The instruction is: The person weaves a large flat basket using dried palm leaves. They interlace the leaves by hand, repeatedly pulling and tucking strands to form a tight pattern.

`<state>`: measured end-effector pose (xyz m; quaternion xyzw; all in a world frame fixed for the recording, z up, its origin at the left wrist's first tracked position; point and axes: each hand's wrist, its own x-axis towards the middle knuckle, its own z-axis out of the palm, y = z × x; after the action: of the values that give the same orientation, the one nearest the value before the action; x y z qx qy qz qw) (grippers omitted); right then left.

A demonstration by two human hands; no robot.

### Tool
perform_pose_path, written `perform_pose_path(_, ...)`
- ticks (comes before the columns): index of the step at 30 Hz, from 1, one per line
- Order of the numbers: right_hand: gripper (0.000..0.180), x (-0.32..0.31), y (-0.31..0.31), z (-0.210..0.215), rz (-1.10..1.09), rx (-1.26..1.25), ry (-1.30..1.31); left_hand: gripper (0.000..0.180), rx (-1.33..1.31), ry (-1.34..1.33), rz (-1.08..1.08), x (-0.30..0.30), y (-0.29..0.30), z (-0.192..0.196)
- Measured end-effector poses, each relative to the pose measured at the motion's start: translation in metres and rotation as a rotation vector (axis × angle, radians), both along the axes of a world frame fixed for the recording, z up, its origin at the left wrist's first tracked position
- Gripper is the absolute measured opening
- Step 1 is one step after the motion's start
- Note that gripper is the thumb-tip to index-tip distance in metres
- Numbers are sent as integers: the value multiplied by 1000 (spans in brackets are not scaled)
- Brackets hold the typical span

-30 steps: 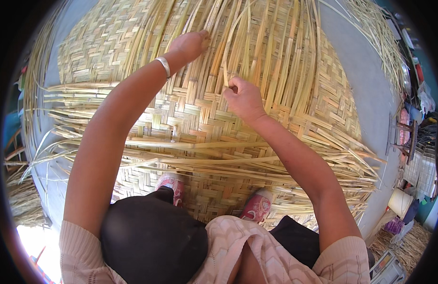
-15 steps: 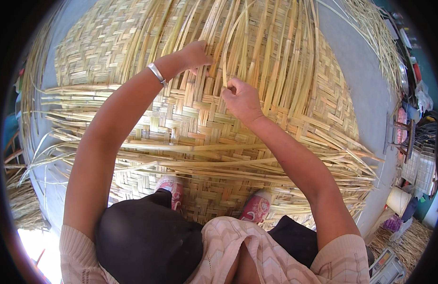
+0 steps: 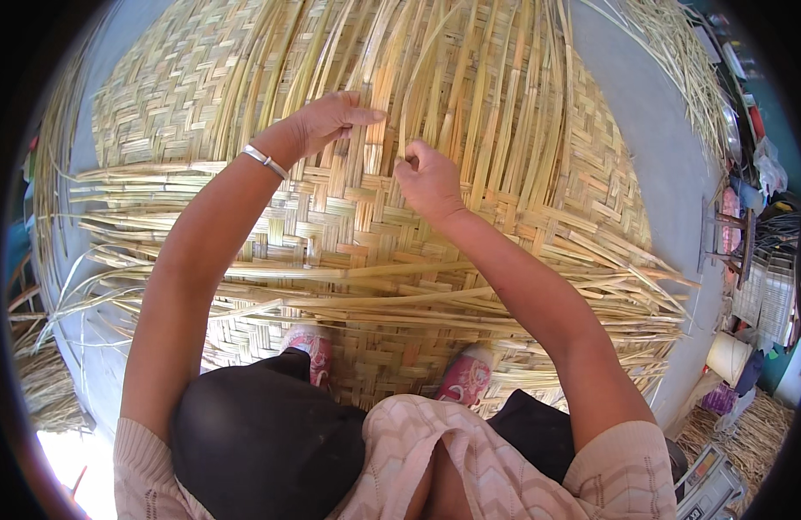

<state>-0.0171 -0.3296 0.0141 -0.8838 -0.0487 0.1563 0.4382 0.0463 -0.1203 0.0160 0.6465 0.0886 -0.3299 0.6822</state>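
Note:
Split reed strips [image 3: 470, 95] run lengthwise away from me over a half-woven reed mat [image 3: 149, 113]. My right hand [image 3: 431, 180] is closed in a pinch on one thin strip, which rises from the fingers and bows toward the far side. To its left, my left hand [image 3: 335, 121], with a silver bracelet on the wrist, lies over several neighbouring strips. One of its digits stretches out to the right and the others bend downward, partly hidden. Just below both hands, the lengthwise strips pass into the tight weave [image 3: 357, 204].
Loose crosswise strips [image 3: 400, 303] lie between the hands and my pink shoes [image 3: 465, 374], which stand on the mat. Grey floor [image 3: 651, 113] borders it. Reed bundles [image 3: 682, 78] lie at the far right; a white bucket [image 3: 728, 357] and a radio-like device [image 3: 710, 485] stand nearer.
My left hand has shifted left and slightly nearer, its fingers loosening from the strips. My right hand has moved slightly left, still pinching its strip.

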Motion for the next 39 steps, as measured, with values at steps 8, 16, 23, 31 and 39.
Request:
perform_pose_path(8,19,1,3,-3,185,-130,-101,35,-125,25,-28,-7,5,7)
perform_pose_path(16,21,2,-3,-12,277,-108,-129,25,-181,-60,493,-39,7,5)
perform_pose_path(23,21,-5,-4,-23,226,-72,-148,7,148,-169,788,-84,-2,-5)
perform_pose_path(31,34,-28,-2,-10,271,-105,-202,8,87,-117,876,-117,-1,-9)
perform_pose_path(39,48,-26,-13,-3,580,-455,-349,5,99,-158,844,-117,2,-18)
